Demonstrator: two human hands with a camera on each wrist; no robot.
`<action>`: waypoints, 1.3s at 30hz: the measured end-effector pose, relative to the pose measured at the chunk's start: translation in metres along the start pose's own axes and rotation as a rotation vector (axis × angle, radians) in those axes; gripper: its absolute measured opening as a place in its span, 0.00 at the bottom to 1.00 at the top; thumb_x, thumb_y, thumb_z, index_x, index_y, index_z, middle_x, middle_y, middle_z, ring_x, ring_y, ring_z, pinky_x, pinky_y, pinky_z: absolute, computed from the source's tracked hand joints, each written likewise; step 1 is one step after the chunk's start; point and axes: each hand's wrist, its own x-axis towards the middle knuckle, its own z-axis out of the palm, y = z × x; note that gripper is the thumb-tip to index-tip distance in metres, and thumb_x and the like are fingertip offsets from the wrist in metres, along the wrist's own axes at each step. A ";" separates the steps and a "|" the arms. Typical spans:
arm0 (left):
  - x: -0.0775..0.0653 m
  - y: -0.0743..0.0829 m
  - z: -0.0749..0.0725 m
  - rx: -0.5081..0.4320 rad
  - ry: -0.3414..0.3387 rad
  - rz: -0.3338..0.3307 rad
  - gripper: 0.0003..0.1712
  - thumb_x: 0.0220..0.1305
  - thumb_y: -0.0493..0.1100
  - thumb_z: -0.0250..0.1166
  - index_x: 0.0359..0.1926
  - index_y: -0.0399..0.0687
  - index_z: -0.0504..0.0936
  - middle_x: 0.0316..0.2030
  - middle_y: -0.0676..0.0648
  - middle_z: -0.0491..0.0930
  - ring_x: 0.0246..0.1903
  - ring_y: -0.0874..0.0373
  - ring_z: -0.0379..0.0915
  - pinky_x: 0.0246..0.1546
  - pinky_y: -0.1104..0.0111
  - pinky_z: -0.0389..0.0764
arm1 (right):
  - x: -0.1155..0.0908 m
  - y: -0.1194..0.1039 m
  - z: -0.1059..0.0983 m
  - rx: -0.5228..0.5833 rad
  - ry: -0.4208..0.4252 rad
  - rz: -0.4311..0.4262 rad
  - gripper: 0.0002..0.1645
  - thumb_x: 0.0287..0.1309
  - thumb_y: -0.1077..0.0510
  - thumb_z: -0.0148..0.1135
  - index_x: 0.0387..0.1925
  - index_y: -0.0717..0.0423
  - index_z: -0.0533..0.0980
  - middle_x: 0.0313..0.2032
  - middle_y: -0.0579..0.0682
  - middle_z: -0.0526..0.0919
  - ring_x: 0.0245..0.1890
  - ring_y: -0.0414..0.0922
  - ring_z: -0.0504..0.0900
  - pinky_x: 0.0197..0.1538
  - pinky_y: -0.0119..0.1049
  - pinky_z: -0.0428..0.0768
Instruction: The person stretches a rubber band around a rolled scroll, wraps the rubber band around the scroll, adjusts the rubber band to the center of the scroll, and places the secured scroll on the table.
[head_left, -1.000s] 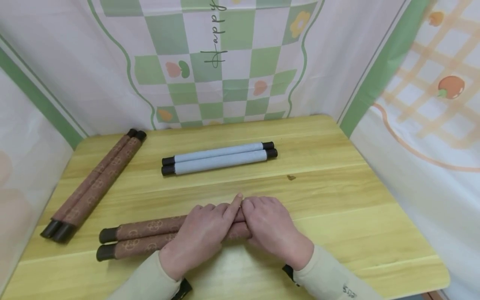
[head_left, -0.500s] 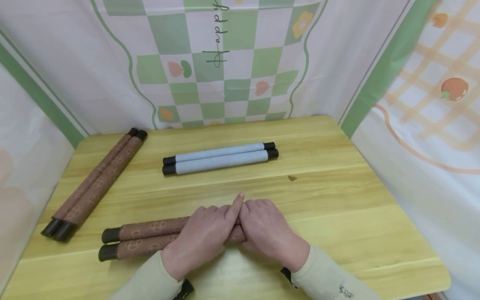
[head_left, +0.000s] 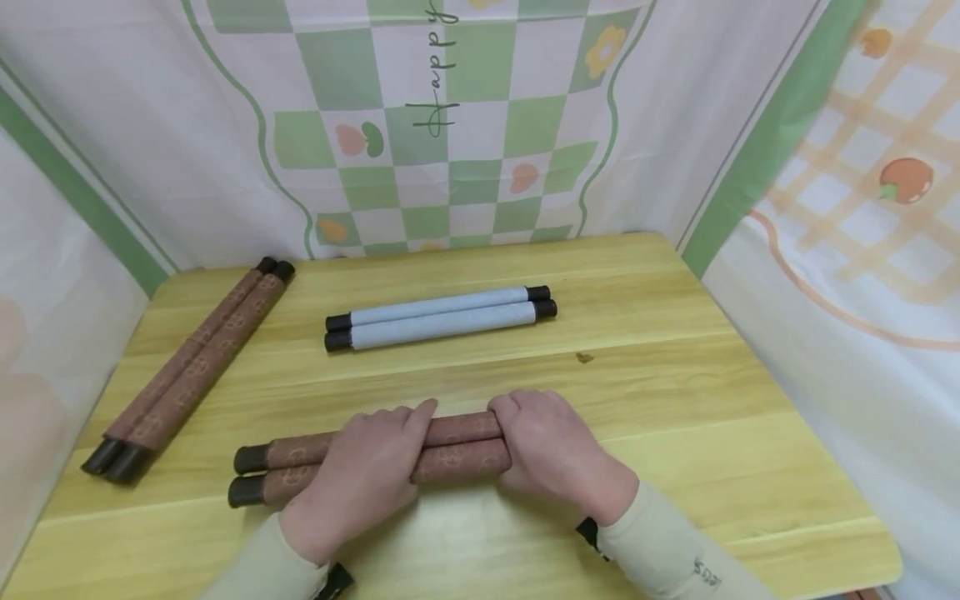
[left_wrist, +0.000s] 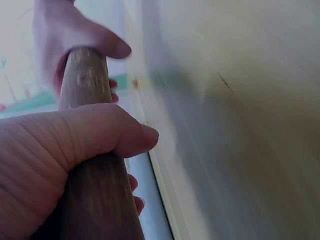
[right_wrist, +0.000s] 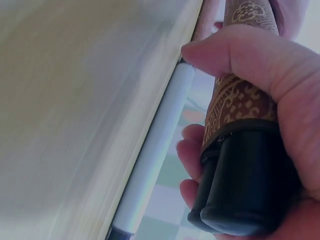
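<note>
A rolled-up double scroll (head_left: pixel 463 460), brown with a pale pattern and black end knobs, lies sideways between my hands near the front of the table. My left hand (head_left: pixel 362 471) grips it left of the middle, thumb across the near roll (left_wrist: pixel 102 202). Its black left ends (head_left: pixel 249 490) stick out past that hand. My right hand (head_left: pixel 553 446) holds it toward the right end, which it hides in the head view. From the right wrist, the thumb (right_wrist: pixel 215 52) and curled fingers wrap both rolls just above the black knobs (right_wrist: pixel 250 185). The scroll stands off the tabletop in both wrist views.
Behind my hands a light blue double scroll (head_left: pixel 442 325) with black ends lies on the wooden table (head_left: pixel 675 375). Another brown scroll (head_left: pixel 202 358) lies slanted along the left side. Patterned curtains (head_left: pixel 480 100) surround the table's back and sides.
My hands were side by side with the left thumb against the right hand. Now they have parted, the left moving left and the right slightly right, while the scroll has shifted right.
</note>
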 end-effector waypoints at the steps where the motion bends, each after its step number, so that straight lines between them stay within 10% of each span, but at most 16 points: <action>1: -0.003 -0.004 -0.001 -0.005 -0.009 -0.021 0.50 0.42 0.44 0.78 0.71 0.42 0.73 0.49 0.43 0.87 0.45 0.48 0.84 0.45 0.49 0.84 | -0.001 0.002 0.000 0.010 -0.011 0.007 0.28 0.34 0.50 0.80 0.40 0.53 0.79 0.31 0.45 0.81 0.31 0.44 0.81 0.40 0.45 0.84; 7: -0.023 -0.030 -0.002 0.006 -0.021 -0.107 0.41 0.40 0.47 0.77 0.61 0.46 0.79 0.43 0.48 0.85 0.40 0.52 0.83 0.44 0.51 0.84 | -0.004 0.010 -0.001 0.010 -0.028 0.022 0.30 0.34 0.48 0.79 0.41 0.53 0.79 0.32 0.45 0.82 0.32 0.44 0.82 0.42 0.46 0.84; 17: -0.037 -0.044 0.003 0.020 0.154 -0.031 0.35 0.34 0.49 0.78 0.49 0.47 0.82 0.37 0.51 0.85 0.31 0.57 0.80 0.34 0.59 0.84 | -0.013 0.018 -0.007 0.021 -0.089 0.034 0.51 0.32 0.47 0.85 0.60 0.62 0.75 0.45 0.56 0.86 0.44 0.52 0.86 0.50 0.50 0.86; 25: -0.037 -0.042 0.003 0.037 0.241 0.018 0.34 0.34 0.47 0.77 0.49 0.45 0.83 0.37 0.49 0.86 0.30 0.56 0.82 0.32 0.58 0.84 | -0.012 0.018 -0.009 -0.042 -0.102 0.057 0.29 0.32 0.54 0.82 0.37 0.55 0.74 0.32 0.49 0.81 0.34 0.47 0.82 0.44 0.46 0.85; 39: -0.040 -0.041 0.001 0.039 0.257 -0.001 0.34 0.32 0.47 0.76 0.49 0.44 0.84 0.38 0.47 0.88 0.33 0.54 0.84 0.34 0.57 0.85 | -0.008 0.012 -0.002 -0.098 -0.050 0.029 0.34 0.32 0.45 0.83 0.40 0.55 0.75 0.35 0.51 0.83 0.39 0.50 0.84 0.52 0.51 0.84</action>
